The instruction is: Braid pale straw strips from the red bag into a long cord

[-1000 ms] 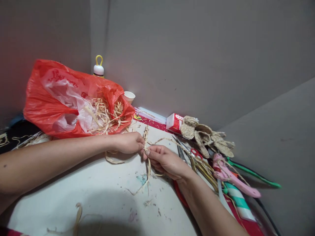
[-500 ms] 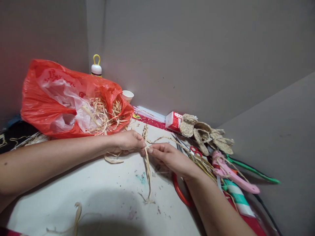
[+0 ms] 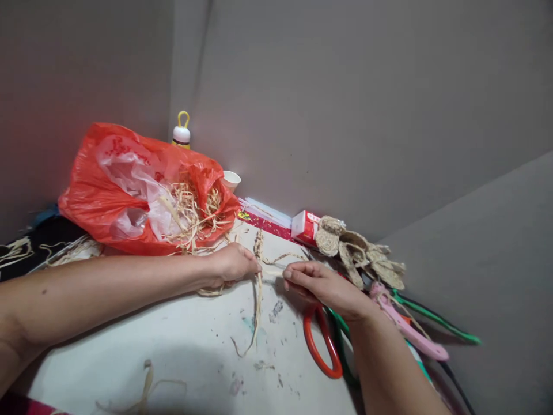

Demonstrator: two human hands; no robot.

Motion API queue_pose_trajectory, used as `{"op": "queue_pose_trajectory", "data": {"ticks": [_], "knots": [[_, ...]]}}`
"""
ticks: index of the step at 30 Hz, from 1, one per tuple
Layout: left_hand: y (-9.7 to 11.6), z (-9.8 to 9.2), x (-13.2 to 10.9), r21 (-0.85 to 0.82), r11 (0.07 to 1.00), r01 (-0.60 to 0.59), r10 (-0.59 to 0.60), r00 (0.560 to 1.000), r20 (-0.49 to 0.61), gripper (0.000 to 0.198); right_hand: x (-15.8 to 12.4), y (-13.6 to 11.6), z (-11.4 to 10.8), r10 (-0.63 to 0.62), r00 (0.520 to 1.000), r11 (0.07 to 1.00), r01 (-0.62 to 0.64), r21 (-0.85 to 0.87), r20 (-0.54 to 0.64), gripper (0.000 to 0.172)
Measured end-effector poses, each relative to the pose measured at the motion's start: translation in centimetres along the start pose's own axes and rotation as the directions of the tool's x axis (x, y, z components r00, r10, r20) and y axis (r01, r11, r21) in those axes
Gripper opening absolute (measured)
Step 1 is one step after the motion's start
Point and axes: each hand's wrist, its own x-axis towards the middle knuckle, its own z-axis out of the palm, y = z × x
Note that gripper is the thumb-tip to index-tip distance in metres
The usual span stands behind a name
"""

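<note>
My left hand pinches a braid of pale, straw-like fibre strips where the woven part meets the loose ends. Below those fingers a loose strip hangs down over the white table and curls at its tip. Closed at the fingertips, my right hand holds the end of another strip, which is stretched sideways between the two hands. Part of the braid is hidden behind the left fingers. A thin twisted cord lies just beyond the right hand.
A red plastic bag spilling fibre strips stands at the back left, near a paper cup and a bottle. Red-handled scissors lie under my right forearm. Woven pieces and a pink-handled tool are on the right.
My right hand has moved right, away from my left, drawing a strip out between them. The hanging strip's end has swung left. The whole view has shifted a little.
</note>
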Motion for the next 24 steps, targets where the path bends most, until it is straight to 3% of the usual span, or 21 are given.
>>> {"op": "queue_pose_trajectory", "data": {"ticks": [6,8,11,13,15,17,24], "knots": [[0.1,0.1,-0.6,0.000,1.000,-0.004,0.004,0.998,-0.068,0.014,1.0,-0.9,-0.9,0.038,0.997,0.960,-0.054,-0.273,-0.063,0.039],[-0.2,0.1,-0.5,-0.004,1.000,-0.003,0.002,0.997,-0.072,0.012,1.2,-2.1,-1.0,-0.012,0.987,0.916,-0.053,-0.397,-0.160,0.035],[-0.7,0.2,-0.1,-0.004,1.000,-0.019,0.019,0.998,-0.066,0.011,1.5,-4.9,-0.2,-0.188,0.906,0.905,0.010,-0.425,-0.380,0.025],[-1.0,0.2,0.1,0.002,0.999,-0.043,0.044,0.997,-0.062,0.011,2.1,-6.8,1.1,-0.286,0.846,0.917,0.106,-0.383,-0.450,0.022],[-1.1,0.3,0.3,0.013,0.997,-0.076,0.077,0.995,-0.069,0.013,3.3,-8.4,2.8,-0.372,0.820,0.904,0.214,-0.370,-0.436,0.019],[-1.1,0.3,0.4,0.034,0.994,-0.106,0.108,0.991,-0.079,0.013,5.4,-9.4,4.4,-0.424,0.836,0.870,0.268,-0.414,-0.349,0.019],[-1.3,0.2,0.4,0.088,0.991,-0.104,0.110,0.992,-0.066,0.016,13.0,-10.5,6.3,-0.453,0.830,0.770,0.181,-0.611,-0.325,0.026]]}}
